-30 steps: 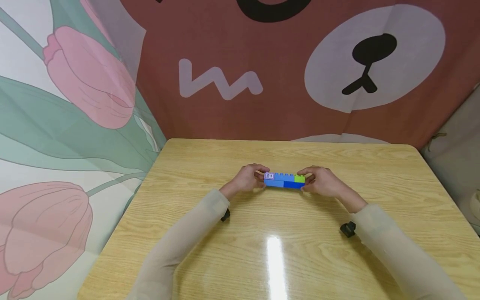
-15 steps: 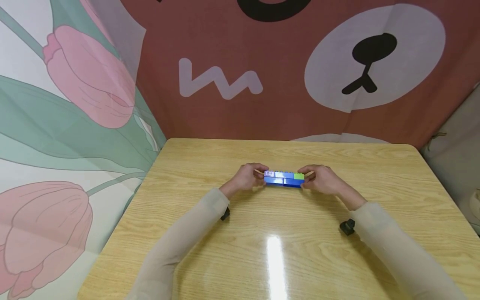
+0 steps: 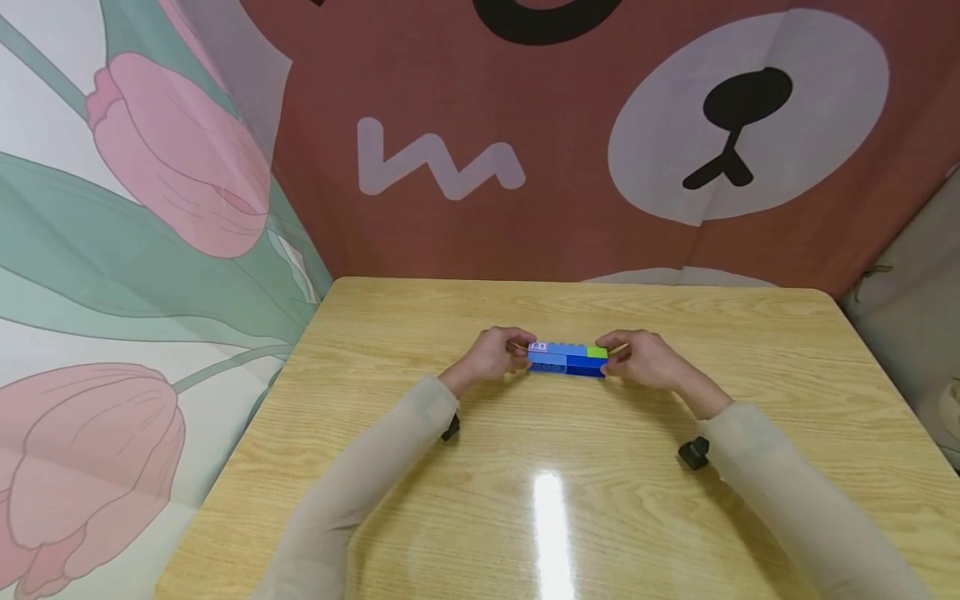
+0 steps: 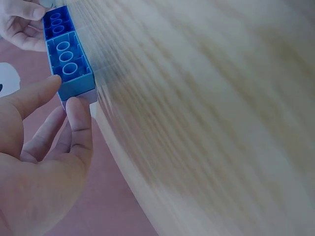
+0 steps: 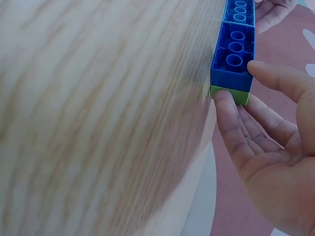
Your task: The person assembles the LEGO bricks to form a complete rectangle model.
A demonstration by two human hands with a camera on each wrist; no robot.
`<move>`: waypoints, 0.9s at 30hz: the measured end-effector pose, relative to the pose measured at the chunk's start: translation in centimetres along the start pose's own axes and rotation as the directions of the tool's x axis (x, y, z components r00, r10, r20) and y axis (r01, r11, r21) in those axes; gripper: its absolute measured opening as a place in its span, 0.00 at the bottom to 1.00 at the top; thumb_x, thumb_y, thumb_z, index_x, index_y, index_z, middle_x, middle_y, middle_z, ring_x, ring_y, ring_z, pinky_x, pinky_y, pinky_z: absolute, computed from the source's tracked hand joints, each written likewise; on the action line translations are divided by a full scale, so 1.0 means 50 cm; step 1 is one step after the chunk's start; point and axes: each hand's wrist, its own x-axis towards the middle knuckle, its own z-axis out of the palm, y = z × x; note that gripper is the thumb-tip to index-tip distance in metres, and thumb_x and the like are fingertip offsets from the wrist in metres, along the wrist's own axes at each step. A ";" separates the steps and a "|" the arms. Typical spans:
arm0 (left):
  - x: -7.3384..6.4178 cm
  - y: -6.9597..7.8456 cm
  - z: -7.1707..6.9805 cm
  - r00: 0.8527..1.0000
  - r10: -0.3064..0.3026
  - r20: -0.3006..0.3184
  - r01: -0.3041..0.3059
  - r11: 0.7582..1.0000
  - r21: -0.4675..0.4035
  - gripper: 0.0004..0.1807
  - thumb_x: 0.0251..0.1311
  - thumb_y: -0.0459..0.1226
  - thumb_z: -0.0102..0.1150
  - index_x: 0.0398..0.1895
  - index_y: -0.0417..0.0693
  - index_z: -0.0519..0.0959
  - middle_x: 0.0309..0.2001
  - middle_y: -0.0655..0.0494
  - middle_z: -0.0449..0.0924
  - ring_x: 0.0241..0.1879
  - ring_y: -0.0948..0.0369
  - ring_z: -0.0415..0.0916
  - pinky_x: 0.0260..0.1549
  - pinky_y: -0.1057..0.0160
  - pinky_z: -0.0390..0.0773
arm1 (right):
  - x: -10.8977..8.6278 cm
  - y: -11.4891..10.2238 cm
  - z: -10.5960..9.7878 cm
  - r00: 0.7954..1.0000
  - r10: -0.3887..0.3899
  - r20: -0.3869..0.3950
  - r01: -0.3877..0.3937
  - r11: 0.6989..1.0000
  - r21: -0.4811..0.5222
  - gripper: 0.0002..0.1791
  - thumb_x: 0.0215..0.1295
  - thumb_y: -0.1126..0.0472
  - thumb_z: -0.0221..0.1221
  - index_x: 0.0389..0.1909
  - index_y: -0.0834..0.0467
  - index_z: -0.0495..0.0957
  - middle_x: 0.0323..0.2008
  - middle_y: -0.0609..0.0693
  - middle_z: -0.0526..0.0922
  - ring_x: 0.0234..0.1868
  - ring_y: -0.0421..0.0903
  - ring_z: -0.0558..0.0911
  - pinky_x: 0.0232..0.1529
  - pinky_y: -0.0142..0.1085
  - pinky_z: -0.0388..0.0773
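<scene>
In the head view, a two-row bar of toy building bricks is held just above the table. Its upper row has a printed lilac brick, a light blue brick and a lime green brick. A light blue brick and a dark blue brick form the lower row, their hollow undersides facing both wrist cameras. My left hand pinches the left end between thumb and fingers. At the lime green end, my right hand pinches the bar likewise.
The wooden table spreads beneath both hands, with a bright light reflection near its front. Behind it hangs a reddish-brown bear-print cloth. A tulip-print cloth hangs at the left. Black wrist cameras sit under both sleeves.
The brick bar has tilted, so its hollow underside now shows a little in the head view. The right hand has shifted very slightly; both hands keep their grip.
</scene>
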 end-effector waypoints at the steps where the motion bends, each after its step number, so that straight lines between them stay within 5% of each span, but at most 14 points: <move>1: 0.000 -0.001 0.000 1.000 0.001 0.000 -0.001 1.000 0.001 0.23 0.62 0.34 0.67 0.61 0.51 0.79 0.55 0.53 0.83 0.49 0.60 0.82 0.44 0.66 0.83 | 0.000 0.000 0.001 1.000 0.001 0.002 -0.001 1.000 0.001 0.26 0.67 0.61 0.63 0.65 0.59 0.73 0.60 0.63 0.78 0.48 0.49 0.85 0.38 0.36 0.81; 14: -0.003 -0.007 -0.001 1.000 0.011 0.002 -0.011 1.000 -0.018 0.22 0.63 0.35 0.67 0.61 0.52 0.79 0.56 0.52 0.82 0.52 0.58 0.81 0.48 0.62 0.82 | 0.003 0.002 0.000 1.000 -0.001 0.004 0.001 1.000 -0.027 0.27 0.67 0.60 0.63 0.66 0.59 0.73 0.60 0.63 0.78 0.53 0.54 0.84 0.43 0.39 0.83; 27: -0.013 -0.015 -0.019 0.998 0.049 -0.033 -0.047 0.997 0.057 0.19 0.70 0.38 0.59 0.62 0.47 0.79 0.56 0.52 0.83 0.52 0.59 0.80 0.48 0.61 0.82 | -0.012 -0.003 -0.016 0.996 -0.071 -0.057 0.067 0.995 -0.080 0.22 0.70 0.61 0.59 0.63 0.61 0.76 0.56 0.61 0.83 0.53 0.58 0.83 0.43 0.43 0.85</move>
